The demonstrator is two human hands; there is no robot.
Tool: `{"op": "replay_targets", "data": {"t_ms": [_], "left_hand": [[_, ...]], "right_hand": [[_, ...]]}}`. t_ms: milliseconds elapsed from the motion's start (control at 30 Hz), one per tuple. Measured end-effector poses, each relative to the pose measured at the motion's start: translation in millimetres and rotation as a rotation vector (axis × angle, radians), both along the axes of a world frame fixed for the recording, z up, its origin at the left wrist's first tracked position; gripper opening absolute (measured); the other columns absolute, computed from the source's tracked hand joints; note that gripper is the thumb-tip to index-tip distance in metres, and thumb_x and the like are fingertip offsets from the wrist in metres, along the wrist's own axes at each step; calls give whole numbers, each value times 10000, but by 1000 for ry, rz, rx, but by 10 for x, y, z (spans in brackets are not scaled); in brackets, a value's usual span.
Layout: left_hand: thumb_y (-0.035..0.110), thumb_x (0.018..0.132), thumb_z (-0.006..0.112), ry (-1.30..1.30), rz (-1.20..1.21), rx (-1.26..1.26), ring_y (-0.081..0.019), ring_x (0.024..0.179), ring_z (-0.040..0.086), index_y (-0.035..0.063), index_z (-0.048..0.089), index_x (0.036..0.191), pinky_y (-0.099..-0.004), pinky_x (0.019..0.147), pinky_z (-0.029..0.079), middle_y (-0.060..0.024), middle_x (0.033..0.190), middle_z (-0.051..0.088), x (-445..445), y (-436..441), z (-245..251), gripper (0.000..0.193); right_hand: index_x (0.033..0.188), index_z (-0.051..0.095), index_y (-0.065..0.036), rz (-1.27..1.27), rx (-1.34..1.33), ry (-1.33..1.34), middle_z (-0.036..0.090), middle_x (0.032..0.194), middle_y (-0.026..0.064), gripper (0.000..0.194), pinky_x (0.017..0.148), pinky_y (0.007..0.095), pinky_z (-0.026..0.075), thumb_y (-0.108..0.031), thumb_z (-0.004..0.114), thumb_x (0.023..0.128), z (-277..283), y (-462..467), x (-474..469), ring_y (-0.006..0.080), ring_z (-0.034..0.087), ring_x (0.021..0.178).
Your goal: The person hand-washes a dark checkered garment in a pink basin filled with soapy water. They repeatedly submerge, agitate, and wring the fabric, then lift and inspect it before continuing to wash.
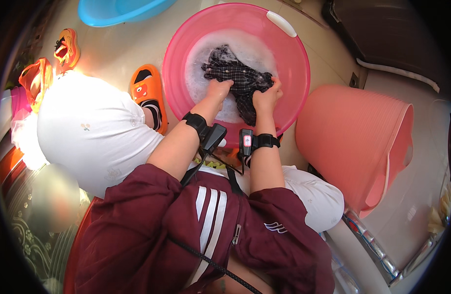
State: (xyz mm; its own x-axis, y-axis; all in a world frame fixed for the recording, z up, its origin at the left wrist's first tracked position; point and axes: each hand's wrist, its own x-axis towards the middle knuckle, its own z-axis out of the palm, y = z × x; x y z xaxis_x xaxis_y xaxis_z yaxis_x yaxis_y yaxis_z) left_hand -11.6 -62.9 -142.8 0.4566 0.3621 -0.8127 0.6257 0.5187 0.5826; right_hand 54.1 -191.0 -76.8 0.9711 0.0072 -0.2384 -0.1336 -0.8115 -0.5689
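A dark checked garment (240, 75), wet and bunched, lies across soapy water in a large pink plastic basin (289, 86). White suds (253, 46) surround the cloth, and some foam clings to its far end. My left hand (218, 92) grips the near edge of the garment at its middle. With my right hand (266, 96) I pinch its right end, thumb towards me and fingers curled over the fabric. One fold hangs down between my hands towards the basin's near wall. Part of my left fingers is hidden under the hand.
A salmon-pink ribbed tub (343, 143) lies on its side at the right. At top left is a blue basin (122, 11). An orange slipper (149, 95) is on my left foot beside the pink basin; an orange shoe (67, 47) stands farther left.
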Motion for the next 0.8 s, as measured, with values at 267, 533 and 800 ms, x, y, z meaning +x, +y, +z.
{"op": "replay_targets", "data": {"t_ms": [267,533,800], "left_hand": [[321,896,718,-50,133,-43,-217,1071,573,13,554,1241,-356,957,452,-111,1161,630,-61,121,-10,491],[562,963,598,-348,407,-604,-227,955,666,98,652,1122,-436,899,525,-77,1044,700,80,313,371,494],[418,921,665,-467,267,-440,-178,1028,627,104,607,1209,-331,909,508,-93,1116,640,-221,311,1328,431]], "right_hand": [[1547,331,-354,331,-334,299,202,1584,297,912,1056,486,461,-391,815,775,-360,320,66,516,493,1282],[1181,623,-70,458,123,132,564,1255,188,492,975,411,484,-128,750,710,148,297,-148,388,577,1153],[1015,622,-29,509,276,-54,570,1082,175,250,829,408,489,-195,734,865,1095,410,-684,374,590,981]]}}
